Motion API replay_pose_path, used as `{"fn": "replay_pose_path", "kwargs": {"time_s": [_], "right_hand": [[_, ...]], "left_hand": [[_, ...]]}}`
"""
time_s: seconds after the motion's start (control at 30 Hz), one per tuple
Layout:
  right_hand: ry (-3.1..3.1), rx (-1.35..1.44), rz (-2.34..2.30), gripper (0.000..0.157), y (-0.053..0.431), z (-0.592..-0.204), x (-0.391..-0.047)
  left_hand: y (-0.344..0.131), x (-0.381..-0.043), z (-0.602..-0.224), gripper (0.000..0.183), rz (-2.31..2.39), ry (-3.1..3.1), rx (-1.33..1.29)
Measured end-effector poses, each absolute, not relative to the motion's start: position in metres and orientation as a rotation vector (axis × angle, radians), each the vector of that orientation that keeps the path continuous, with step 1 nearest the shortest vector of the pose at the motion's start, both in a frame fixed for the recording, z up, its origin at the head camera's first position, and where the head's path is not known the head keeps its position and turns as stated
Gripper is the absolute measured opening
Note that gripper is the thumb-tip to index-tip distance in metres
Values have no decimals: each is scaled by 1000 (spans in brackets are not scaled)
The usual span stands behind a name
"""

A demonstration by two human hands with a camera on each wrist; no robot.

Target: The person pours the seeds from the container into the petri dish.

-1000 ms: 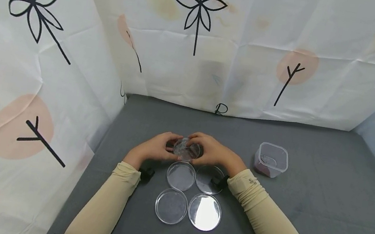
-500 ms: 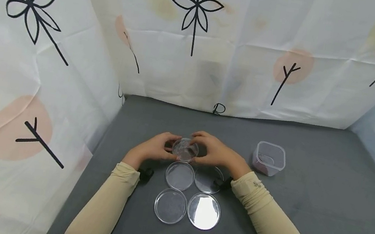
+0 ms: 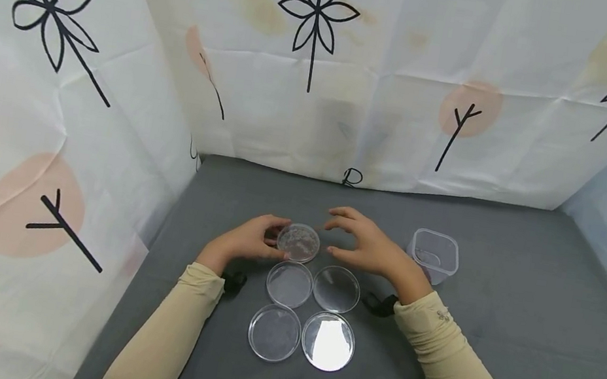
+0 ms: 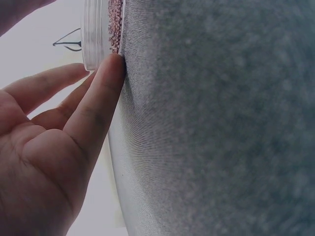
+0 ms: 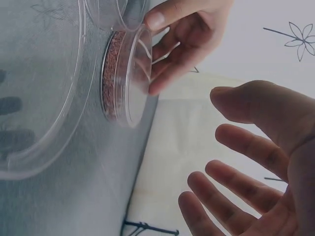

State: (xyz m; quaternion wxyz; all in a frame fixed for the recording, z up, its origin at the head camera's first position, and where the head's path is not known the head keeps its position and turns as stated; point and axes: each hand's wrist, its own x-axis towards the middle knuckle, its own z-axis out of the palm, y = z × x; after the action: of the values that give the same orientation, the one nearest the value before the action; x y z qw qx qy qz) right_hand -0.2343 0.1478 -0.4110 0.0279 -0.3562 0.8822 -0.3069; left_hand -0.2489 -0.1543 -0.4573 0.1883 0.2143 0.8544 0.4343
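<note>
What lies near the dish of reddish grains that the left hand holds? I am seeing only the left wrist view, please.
Observer: In the head view, four clear round dishes lie on the person's side of the grain dish, in two rows of two.
Operator: Thank you. Does the right hand also hold the grain dish?
Observer: No. The right wrist view shows it apart from the dish, fingers spread, with nothing in its grip.
Operator: Is there any other container?
Observer: Yes, the head view shows a clear square-shaped box, just beyond the right wrist.
</note>
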Motion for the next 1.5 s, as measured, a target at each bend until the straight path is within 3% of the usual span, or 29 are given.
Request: {"fn": "replay_pose_path", "kwargs": {"time_s": [0.23, 1.5], "right_hand": [[2813, -1134, -985, 35, 170, -410, -222], [3101, -891, -1056, 35, 263, -408, -188]], "left_hand": [[-155, -250, -459, 89, 1216, 2410, 585], [-158, -230, -463, 81, 1242, 2477, 625]]}}
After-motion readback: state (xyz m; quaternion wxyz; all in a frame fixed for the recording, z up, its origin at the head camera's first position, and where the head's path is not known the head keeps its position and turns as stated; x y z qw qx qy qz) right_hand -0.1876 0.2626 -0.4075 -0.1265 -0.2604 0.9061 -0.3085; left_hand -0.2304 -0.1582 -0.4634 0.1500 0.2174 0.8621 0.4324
